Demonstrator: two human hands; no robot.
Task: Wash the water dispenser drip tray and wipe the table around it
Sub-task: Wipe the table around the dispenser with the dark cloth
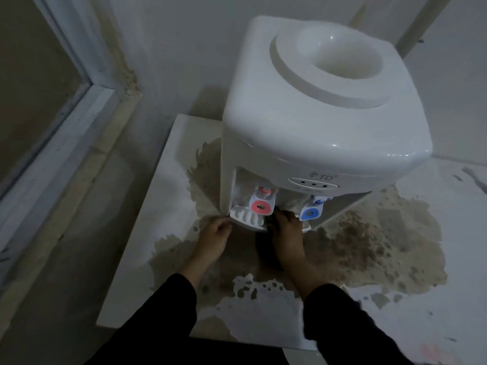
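Observation:
A white water dispenser (311,119) stands on a white table (147,272), with a red tap (261,206) and a blue tap (310,213) at its front. Below the taps sits the white slotted drip tray (246,218). My left hand (213,234) grips the tray's left front corner. My right hand (286,229) holds the tray's front edge between the two taps, with the fingertips hidden under them. A brown dirty stain (369,246) spreads over the table around the dispenser's base.
A white wall rises behind the dispenser. At the left, a white-framed door or window (66,106) stands beside the table. The table's front edge (237,338) is near my sleeves, and the floor shows at the lower left.

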